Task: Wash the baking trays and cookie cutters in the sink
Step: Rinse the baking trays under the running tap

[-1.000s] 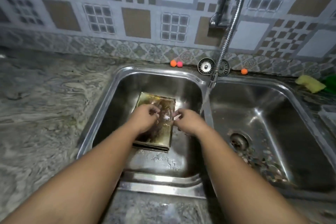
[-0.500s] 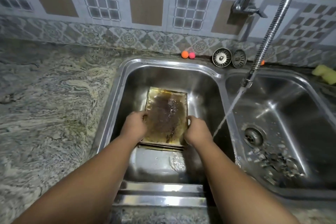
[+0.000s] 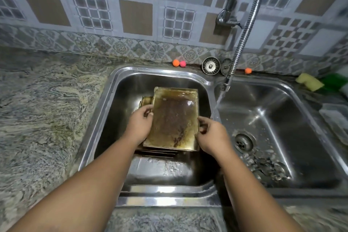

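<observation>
Sink point(image 3: 162, 70): left hand point(image 3: 139, 126), right hand point(image 3: 212, 137) raised top tray point(image 3: 173, 118).

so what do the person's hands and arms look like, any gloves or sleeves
The left hand and right hand are bare: no gloves, and no ring, watch or bracelet shows. The left forearm and right forearm are bare too, with no sleeve reaching into view.

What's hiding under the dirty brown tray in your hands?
Beneath the greasy brown rectangular metal tray, edges of more stacked metal trays peek out at its left and near sides. Their middles are covered, so anything lying there is unseen.
</observation>
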